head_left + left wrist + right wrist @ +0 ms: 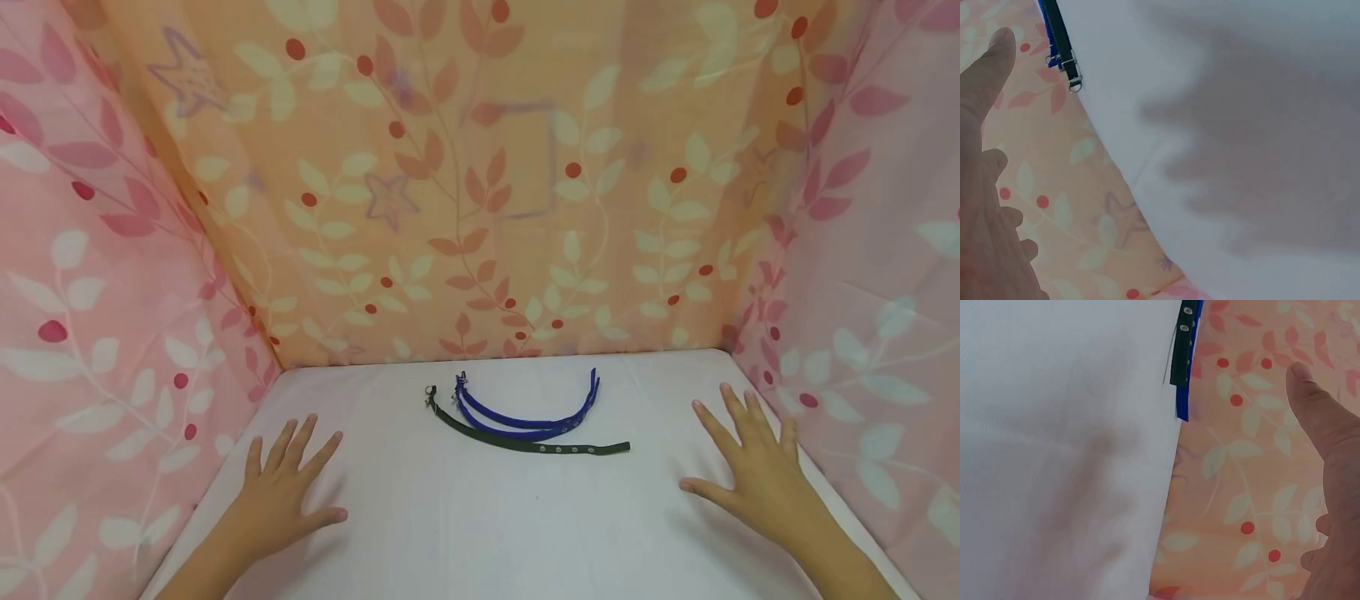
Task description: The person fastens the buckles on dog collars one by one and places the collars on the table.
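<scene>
Two blue collars (pixel 517 429) and a dark green collar (pixel 495 439) lie curved on the white table, near its back edge. Metal eyelets line the green collar's right part, and metal buckles and rings sit at the left ends of the straps. My left hand (pixel 281 492) hovers over the left side of the table, fingers spread, holding nothing. On the right side, my right hand (pixel 761 475) is spread the same way, also holding nothing. Both hands stay well apart from the collars. In the left wrist view the green collar's buckle end (pixel 1069 65) shows near the table edge.
Patterned cloth walls enclose the white table (pixel 450 525): an orange leafy cloth (pixel 465 167) at the back, a pink cloth (pixel 97 292) at the left and another pink cloth (pixel 885 333) at the right. The hands cast soft shadows on the tabletop.
</scene>
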A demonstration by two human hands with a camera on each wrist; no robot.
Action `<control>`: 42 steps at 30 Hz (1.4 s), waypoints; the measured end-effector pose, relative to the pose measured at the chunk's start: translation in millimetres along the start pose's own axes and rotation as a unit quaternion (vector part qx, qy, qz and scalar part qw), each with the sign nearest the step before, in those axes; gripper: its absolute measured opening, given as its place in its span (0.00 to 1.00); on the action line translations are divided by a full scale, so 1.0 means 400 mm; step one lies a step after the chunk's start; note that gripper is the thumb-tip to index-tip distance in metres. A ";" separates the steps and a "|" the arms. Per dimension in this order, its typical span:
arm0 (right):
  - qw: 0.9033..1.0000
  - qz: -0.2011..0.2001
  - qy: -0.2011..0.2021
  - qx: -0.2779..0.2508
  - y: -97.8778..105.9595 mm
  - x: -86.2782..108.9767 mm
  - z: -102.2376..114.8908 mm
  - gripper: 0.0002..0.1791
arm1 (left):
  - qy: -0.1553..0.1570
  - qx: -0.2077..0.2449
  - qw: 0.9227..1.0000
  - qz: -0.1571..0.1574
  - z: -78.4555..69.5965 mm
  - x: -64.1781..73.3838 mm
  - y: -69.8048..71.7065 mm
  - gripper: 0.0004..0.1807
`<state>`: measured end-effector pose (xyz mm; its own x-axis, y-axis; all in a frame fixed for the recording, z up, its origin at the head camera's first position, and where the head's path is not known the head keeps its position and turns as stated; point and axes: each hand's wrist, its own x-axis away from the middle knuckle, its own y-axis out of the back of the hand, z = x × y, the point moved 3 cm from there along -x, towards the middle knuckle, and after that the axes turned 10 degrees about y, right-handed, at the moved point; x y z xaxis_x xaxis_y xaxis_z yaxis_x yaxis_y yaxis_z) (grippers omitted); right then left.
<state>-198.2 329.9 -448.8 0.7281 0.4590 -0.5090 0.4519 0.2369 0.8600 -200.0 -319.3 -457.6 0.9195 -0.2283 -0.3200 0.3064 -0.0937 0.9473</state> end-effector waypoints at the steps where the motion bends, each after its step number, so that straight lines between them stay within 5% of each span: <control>1: 1.000 0.001 -0.002 -0.004 0.000 -0.002 0.001 0.66 | 0.002 0.003 1.000 0.008 -0.003 -0.006 -0.002 0.57; 16: 0.998 -0.001 -0.041 -0.048 -0.043 -0.021 0.019 0.62 | 0.017 0.057 0.997 0.057 -0.040 -0.110 -0.015 0.55; 36: 0.993 0.016 -0.056 -0.098 -0.094 -0.047 0.042 0.57 | 0.022 0.136 0.987 0.082 -0.104 -0.262 -0.099 0.51; 42: 0.992 0.022 -0.053 -0.113 -0.101 -0.052 0.051 0.55 | 0.048 0.141 0.982 0.117 -0.109 -0.295 -0.136 0.51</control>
<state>-221.3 293.4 -473.6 0.8005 0.3831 -0.4609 0.2998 0.4099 0.8614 -314.4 -245.0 -470.5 0.9796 -0.1849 -0.0785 0.0161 -0.3170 0.9483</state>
